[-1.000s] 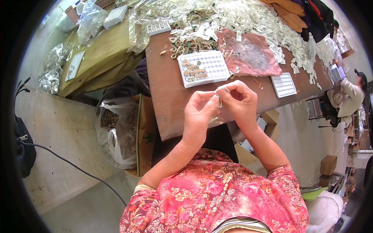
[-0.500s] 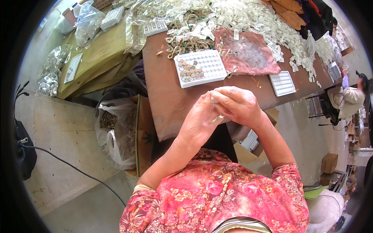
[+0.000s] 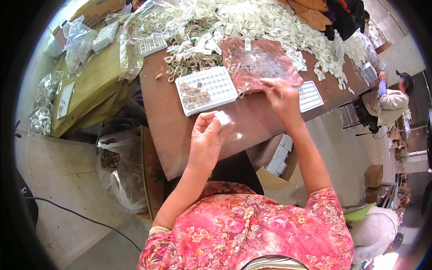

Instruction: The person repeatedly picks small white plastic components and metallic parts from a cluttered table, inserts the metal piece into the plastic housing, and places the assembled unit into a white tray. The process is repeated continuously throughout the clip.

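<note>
My left hand [image 3: 206,140] is raised before the table's near edge, thumb and fingers closed on a small white plastic piece [image 3: 222,118]. Over the near right edge of a pink cloth [image 3: 290,77] is my right hand [image 3: 284,101], fingertips pinched together; what they hold, if anything, is too small to make out. A loose pile of fine clear strands or bits [image 3: 258,63] lies on the cloth. Just beyond my left hand stands a white tray [image 3: 210,107] with rows of round hollows, several on its left filled with small coppery discs.
Small white tags [image 3: 279,22] are heaped along the far side, with tangled cord bundles [image 3: 177,67] at left. Another white tray [image 3: 310,96] sits by the right edge. Below is an open carton [image 3: 288,173] of trays. A person [image 3: 391,101] works at far right.
My hands, together before, have parted. My right hand has moved forward to the pink cloth; my left moved left, holding up the white piece. The view has shifted slightly.
</note>
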`<state>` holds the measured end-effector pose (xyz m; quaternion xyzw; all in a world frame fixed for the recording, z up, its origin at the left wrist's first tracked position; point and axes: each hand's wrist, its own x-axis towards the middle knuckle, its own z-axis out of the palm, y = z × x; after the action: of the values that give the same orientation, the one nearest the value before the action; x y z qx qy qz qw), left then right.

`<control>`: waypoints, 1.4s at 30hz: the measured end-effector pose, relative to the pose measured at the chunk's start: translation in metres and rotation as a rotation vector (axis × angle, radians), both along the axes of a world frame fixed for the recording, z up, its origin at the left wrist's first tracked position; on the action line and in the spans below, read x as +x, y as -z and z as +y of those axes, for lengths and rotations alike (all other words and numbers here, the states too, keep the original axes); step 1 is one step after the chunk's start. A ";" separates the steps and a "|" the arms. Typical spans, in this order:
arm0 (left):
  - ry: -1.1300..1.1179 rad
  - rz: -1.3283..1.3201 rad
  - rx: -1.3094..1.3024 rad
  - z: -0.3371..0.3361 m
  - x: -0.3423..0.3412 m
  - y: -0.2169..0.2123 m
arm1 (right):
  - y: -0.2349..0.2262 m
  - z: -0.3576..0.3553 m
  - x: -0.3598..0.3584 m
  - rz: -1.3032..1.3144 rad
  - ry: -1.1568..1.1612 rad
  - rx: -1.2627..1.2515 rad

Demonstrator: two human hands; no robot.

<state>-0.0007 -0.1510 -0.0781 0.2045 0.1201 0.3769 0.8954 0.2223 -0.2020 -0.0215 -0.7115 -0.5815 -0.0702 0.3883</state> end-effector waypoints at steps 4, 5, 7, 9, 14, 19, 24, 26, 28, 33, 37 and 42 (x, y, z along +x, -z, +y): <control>-0.033 -0.107 0.044 0.001 0.000 0.007 | 0.015 0.023 0.041 -0.125 -0.037 -0.140; -0.033 -0.136 0.009 0.000 0.000 0.007 | 0.020 0.030 0.046 -0.203 -0.054 -0.165; 0.001 -0.108 0.032 0.002 0.000 0.007 | 0.026 0.039 0.053 -0.317 -0.067 -0.219; 0.022 -0.085 0.020 0.003 0.000 0.007 | 0.030 0.046 0.057 -0.392 -0.065 -0.276; 0.029 -0.074 0.044 0.003 -0.002 0.006 | 0.033 0.050 0.063 -0.242 -0.101 -0.120; 0.055 -0.040 -0.020 0.001 -0.003 0.005 | 0.028 0.049 0.065 0.358 0.043 -0.222; 0.029 -0.048 0.048 0.002 -0.002 0.006 | 0.015 0.045 0.066 0.939 -0.047 -0.249; 0.024 -0.049 0.040 0.003 -0.002 0.007 | 0.013 0.045 0.066 1.081 -0.051 -0.290; 0.039 -0.055 0.007 0.003 -0.002 0.007 | 0.013 0.046 0.065 1.074 -0.051 -0.300; -0.012 -0.058 0.036 0.002 0.000 0.007 | 0.020 0.051 0.063 0.963 -0.036 -0.257; 0.000 -0.073 -0.007 0.002 0.001 0.005 | 0.023 0.050 0.062 0.807 -0.013 -0.233; 0.027 -0.054 -0.055 0.002 0.000 0.003 | 0.018 0.051 0.055 0.692 -0.046 -0.113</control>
<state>-0.0005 -0.1487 -0.0811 0.1710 0.1035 0.3667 0.9086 0.2773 -0.1507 -0.0395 -0.7001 -0.4341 0.2162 0.5241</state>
